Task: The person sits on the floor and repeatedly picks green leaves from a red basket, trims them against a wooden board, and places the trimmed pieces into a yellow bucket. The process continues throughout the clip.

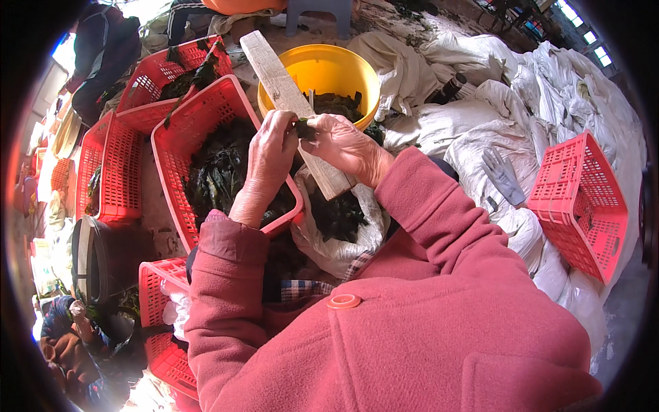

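Observation:
My left hand (270, 159) and my right hand (347, 147) meet above a rough wooden board (273, 67). Between their fingertips they pinch a small piece of dark green seaweed (305, 130). The board slants from the rim of a yellow bucket (329, 56) down over an open white woven sack (378, 211). Dark leafy seaweed lies low in the bucket, and more fills the sack. Beneath my left hand is a red plastic crate (172, 170), holding a heap of wet, dark seaweed (221, 165).
More red crates (121, 175) stand on the left. White sacks (479, 123) cover the right side, bearing a pale glove (503, 175) and a tilted red crate (558, 195). Another person (77, 340) sits at lower left; one in dark clothes (100, 56) is at upper left.

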Demonstrator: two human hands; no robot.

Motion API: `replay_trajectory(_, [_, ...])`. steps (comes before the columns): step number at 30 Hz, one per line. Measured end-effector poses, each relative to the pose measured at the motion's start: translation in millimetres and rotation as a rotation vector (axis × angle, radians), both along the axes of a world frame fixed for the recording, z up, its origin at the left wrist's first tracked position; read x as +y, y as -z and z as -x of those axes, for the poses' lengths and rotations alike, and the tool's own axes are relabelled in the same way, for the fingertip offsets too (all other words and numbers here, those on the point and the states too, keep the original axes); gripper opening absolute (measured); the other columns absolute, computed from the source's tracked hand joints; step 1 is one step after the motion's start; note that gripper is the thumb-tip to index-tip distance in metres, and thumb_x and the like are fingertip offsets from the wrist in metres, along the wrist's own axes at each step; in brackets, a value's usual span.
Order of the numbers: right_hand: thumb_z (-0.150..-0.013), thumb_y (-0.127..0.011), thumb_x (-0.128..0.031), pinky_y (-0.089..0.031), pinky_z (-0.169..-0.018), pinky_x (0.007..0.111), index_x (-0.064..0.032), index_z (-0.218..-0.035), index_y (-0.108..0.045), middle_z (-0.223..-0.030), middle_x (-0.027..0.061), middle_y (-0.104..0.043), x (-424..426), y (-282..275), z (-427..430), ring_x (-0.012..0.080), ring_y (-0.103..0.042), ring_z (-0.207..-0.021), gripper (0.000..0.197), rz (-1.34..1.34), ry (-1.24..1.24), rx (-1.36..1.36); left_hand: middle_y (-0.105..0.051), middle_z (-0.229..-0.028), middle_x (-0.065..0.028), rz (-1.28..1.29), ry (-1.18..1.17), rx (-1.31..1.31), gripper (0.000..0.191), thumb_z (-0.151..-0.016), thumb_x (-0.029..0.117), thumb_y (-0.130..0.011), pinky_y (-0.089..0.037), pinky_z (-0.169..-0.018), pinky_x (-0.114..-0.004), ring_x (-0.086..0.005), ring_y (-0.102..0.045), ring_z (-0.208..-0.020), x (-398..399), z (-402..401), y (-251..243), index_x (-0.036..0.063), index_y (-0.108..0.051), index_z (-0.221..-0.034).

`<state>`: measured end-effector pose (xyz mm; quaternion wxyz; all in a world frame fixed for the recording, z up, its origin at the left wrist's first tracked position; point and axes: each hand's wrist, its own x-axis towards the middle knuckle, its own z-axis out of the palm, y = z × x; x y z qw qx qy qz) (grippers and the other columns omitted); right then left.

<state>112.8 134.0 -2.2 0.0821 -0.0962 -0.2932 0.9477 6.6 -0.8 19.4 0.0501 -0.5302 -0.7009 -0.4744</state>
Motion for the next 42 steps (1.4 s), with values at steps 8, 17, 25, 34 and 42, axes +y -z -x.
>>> replay_trajectory(8, [-0.094, -0.064, -0.017, -0.054, -0.076, 0.027, -0.0039, -0.107, -0.064, -0.096, 0.0039, -0.066, -6, -10, 1, 0.0126, -0.064, -0.087, 0.019, -0.273, 0.071, 0.007, -0.061, -0.096, -0.0164, -0.003, -0.003, 0.206, 0.025, -0.084, 0.000, -0.060, -0.052, -0.071, -0.040, -0.0359, -0.063, -0.085, -7, -1, -1, 0.0021, -0.058, -0.109])
replay_trajectory(17, [-0.089, -0.071, -0.018, -0.051, -0.066, 0.023, 0.0018, -0.101, -0.063, -0.087, 0.0051, -0.066, -5, -27, -4, 0.0102, -0.064, -0.076, 0.024, -1.008, 0.220, -0.133, -0.064, -0.090, -0.0170, -0.043, -0.021, 0.128, 0.017, -0.087, 0.005, -0.061, -0.052, -0.068, -0.040, -0.0363, -0.064, -0.080, -2, 3, 5, 0.0011, -0.060, -0.103])
replay_trajectory(25, [-0.093, -0.065, -0.018, -0.051, -0.071, 0.027, 0.0004, -0.093, -0.062, -0.082, 0.0040, -0.064, 13, -29, -17, 0.0114, -0.063, -0.075, 0.019, -1.262, -0.018, -0.190, -0.064, -0.092, -0.0159, 0.074, -0.169, 0.195, 0.015, -0.088, 0.012, -0.058, -0.052, -0.066, -0.043, -0.0361, -0.064, -0.076, -15, 26, 0, 0.0039, -0.061, -0.100])
replay_trajectory(34, [-0.085, -0.070, -0.032, -0.046, -0.090, 0.038, -0.0006, -0.129, -0.051, -0.124, 0.0143, -0.058, 13, -25, -20, 0.0284, -0.061, -0.108, 0.057, -2.135, 0.508, -0.070, -0.064, -0.078, -0.0235, 0.230, 0.042, -0.183, 0.019, -0.084, 0.016, -0.060, -0.050, -0.067, -0.041, -0.0388, -0.065, -0.076, -16, 16, -6, -0.0014, -0.064, -0.091])
replay_trajectory(42, [-0.079, -0.071, -0.028, -0.037, -0.100, 0.045, -0.0073, -0.102, -0.059, -0.093, 0.0052, -0.060, -4, -21, -24, 0.0205, -0.062, -0.093, 0.033, -2.529, 0.243, 0.144, -0.062, -0.074, -0.0163, 0.205, 0.215, -0.523, 0.018, -0.086, 0.015, -0.060, -0.050, -0.066, -0.034, -0.0218, -0.062, -0.068, -16, -13, 9, -0.0029, -0.064, -0.089])
